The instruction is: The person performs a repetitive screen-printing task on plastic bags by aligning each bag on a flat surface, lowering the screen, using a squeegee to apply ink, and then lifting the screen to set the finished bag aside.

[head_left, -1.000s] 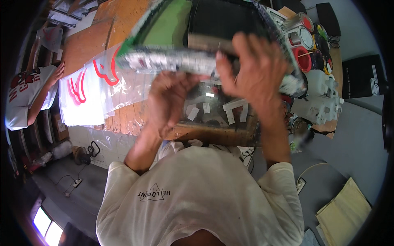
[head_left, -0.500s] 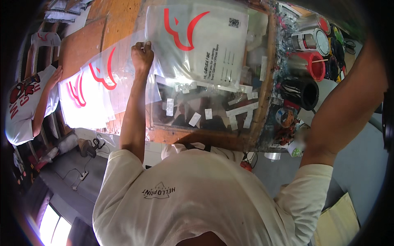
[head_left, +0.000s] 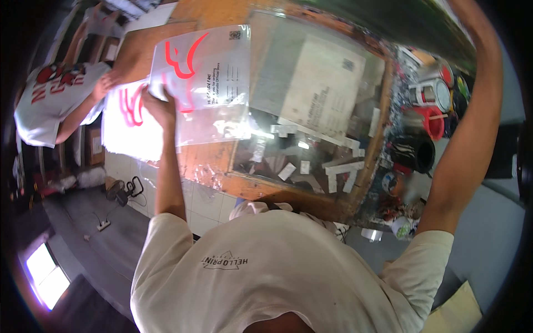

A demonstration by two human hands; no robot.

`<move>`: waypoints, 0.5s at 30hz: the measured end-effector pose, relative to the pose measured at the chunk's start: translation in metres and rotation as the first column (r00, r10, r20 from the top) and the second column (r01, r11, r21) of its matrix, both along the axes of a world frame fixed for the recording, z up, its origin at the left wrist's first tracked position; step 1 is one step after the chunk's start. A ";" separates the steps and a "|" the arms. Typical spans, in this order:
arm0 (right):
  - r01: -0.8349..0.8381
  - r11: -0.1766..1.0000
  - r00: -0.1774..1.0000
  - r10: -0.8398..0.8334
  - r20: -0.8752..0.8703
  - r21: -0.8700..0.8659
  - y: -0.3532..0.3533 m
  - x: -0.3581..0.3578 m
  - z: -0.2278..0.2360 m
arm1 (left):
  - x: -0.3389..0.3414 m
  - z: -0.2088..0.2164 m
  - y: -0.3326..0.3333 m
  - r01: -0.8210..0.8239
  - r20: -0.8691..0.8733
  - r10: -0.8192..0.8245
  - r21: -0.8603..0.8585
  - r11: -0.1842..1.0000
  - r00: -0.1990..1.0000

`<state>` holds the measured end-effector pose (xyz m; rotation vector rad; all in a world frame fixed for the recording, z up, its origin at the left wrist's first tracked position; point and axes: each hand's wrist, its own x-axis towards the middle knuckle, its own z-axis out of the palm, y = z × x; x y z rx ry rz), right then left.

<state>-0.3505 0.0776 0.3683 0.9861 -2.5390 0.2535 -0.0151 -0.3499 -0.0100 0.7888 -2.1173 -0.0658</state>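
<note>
My left hand (head_left: 160, 105) is closed on the near left part of a clear plastic bag (head_left: 222, 119) printed with red curved shapes and black text. Under and beside my hand lies a bright stack of similar printed bags (head_left: 125, 130). On the glass-topped section (head_left: 266, 150) of the wooden table, a pale printed sheet (head_left: 322, 89) shows beneath a translucent layer. My right forearm (head_left: 472, 127) reaches up to the far right, beside a raised dark greenish panel (head_left: 383, 28); the hand itself lies beyond the picture's edge.
Paint cans, including a white one (head_left: 430, 94), a red one (head_left: 430, 122) and a black one (head_left: 413, 154), line the paint-stained right edge. White tape pieces (head_left: 338, 166) stick to the glass. At the left, another person's hand (head_left: 104, 84) is near the stack.
My left hand has carried the printed bag leftward off the glass section onto the stack side. My right arm has swung upward, and the dark panel now shows more at the top. The other person's arm has moved.
</note>
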 end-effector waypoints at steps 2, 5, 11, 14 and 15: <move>0.048 0.999 0.999 -0.047 0.022 -0.022 -0.002 0.004 0.000 | 0.007 -0.020 0.075 0.067 0.131 -0.084 0.131 0.989 0.988; 0.040 0.993 0.990 -0.023 0.142 -0.115 -0.004 0.004 0.000 | 0.006 -0.043 0.201 0.240 0.724 -0.293 0.179 0.954 0.624; 0.003 0.995 0.966 0.024 0.259 -0.104 0.003 0.001 -0.004 | -0.081 -0.050 0.289 0.437 0.504 -0.551 0.337 0.834 0.665; 0.004 0.999 0.956 0.005 0.293 -0.032 0.007 0.001 -0.004 | -0.128 -0.050 0.306 0.608 0.503 -0.712 0.388 0.692 0.490; 0.016 1.000 0.952 -0.012 0.306 -0.009 0.008 0.000 -0.003 | -0.140 -0.051 0.311 0.667 0.501 -0.728 0.340 0.662 0.467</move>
